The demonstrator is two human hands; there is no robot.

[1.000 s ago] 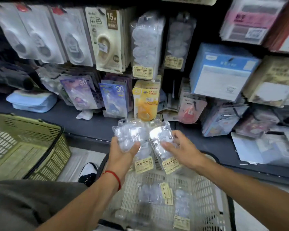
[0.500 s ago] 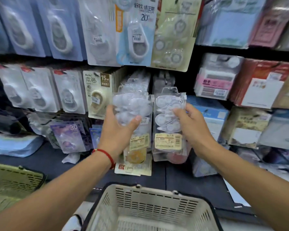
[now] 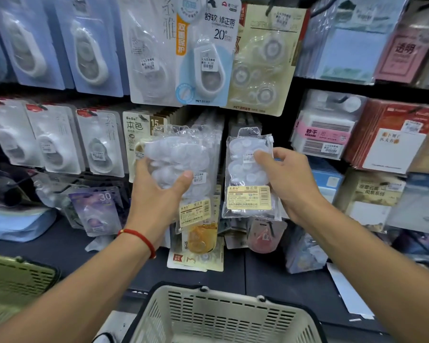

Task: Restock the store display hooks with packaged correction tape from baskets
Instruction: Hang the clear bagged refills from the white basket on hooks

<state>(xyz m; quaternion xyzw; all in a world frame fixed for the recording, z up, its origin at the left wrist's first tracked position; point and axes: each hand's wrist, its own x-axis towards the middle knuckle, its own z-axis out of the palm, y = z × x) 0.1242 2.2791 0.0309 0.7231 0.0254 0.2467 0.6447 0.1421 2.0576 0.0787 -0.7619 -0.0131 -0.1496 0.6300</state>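
Observation:
My left hand (image 3: pixel 159 191) grips a stack of clear bags of white correction tape (image 3: pixel 183 154), each with a yellow label, raised in front of the middle hook row. My right hand (image 3: pixel 290 179) holds one more clear correction tape pack (image 3: pixel 245 169) by its right side, upright, its hang tab at the top just below the beige card above. The hooks behind both packs are hidden. The cream basket (image 3: pixel 223 315) sits below, between my forearms; its inside is out of view.
Carded correction tapes (image 3: pixel 206 55) hang in rows above and to the left. Boxed stationery (image 3: pixel 322 134) fills shelves on the right. A green basket (image 3: pixel 18 280) stands at the lower left. Loose packs (image 3: pixel 198 243) lie on the dark shelf ledge.
Both hands lifted the packs from over the cream basket up to the hook row. Since half a second ago the hands have drawn slightly apart and the view has closed in.

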